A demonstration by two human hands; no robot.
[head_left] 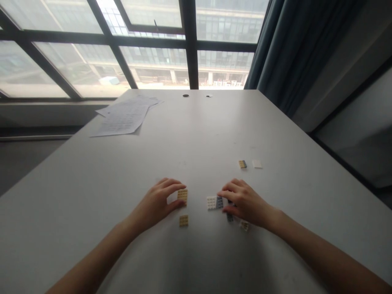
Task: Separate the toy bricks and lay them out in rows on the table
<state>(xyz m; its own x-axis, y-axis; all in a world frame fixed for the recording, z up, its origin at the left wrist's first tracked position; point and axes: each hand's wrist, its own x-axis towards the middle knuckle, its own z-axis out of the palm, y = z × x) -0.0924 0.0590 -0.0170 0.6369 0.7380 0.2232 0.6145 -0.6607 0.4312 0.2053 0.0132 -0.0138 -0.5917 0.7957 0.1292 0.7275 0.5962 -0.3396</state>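
My left hand is curved around a tan studded building plate, the fingertips at its far edge and the thumb at its near edge. A smaller tan studded piece lies just below it. On the right, my right hand has its index finger and thumb at the grey end of a white and grey studded plate. Partly under that hand is a dark grey studded piece. Beside it lies a small brown and whitish piece, its shape unclear. Both hands rest low on the table.
Farther off on the white table lie a tan and grey studded piece and a flat white piece. Printed paper sheets lie at the far left. Two round cable holes sit near the far edge, before a window and dark curtain.
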